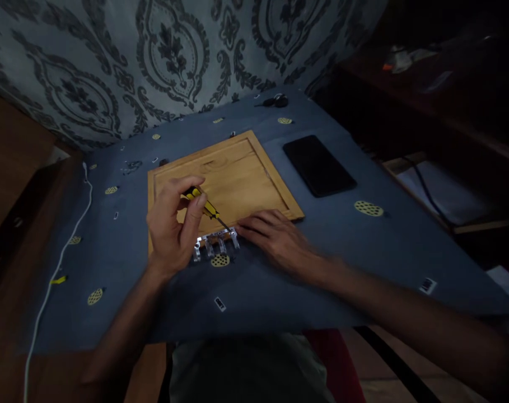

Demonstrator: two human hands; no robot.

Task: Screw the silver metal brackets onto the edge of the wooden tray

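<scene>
My left hand [174,221] is closed round the yellow and black handle of a screwdriver [210,210]. The tool slants down to the right, its tip at the right part of a shiny metal hook rack [214,242]. This rack has several prongs and lies along the near edge of a framed wooden board [233,179]. With fingers stretched out, my right hand [277,240] lies flat over the board's near edge, its fingertips beside the rack's right end. Whether a screw sits under the tip is too small to tell.
A black phone [319,166] lies right of the board on the blue patterned tablecloth [279,302]. Farther back is a small dark object [279,101]. A white cable [65,246] runs down the left side. Patterned wallpaper [174,56] rises behind the table.
</scene>
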